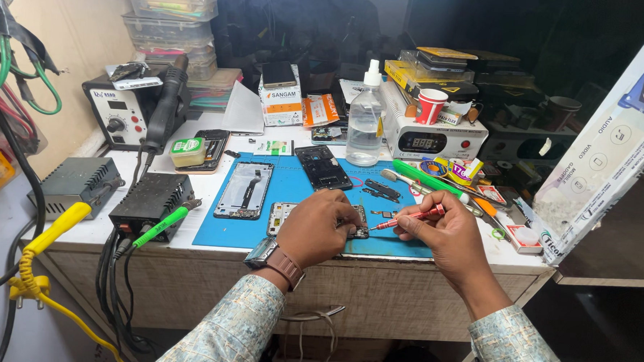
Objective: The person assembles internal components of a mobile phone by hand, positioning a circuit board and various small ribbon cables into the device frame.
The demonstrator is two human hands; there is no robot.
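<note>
On a blue mat [298, 234], the left hand [318, 228] is pressing down an opened phone [283, 217], fingers curled over it. The right hand [446, 233], at three o'clock, is pinching a red screwdriver [407, 217], tip aimed at the phone; unscrewing seems underway, needing precise tip seating.
</note>
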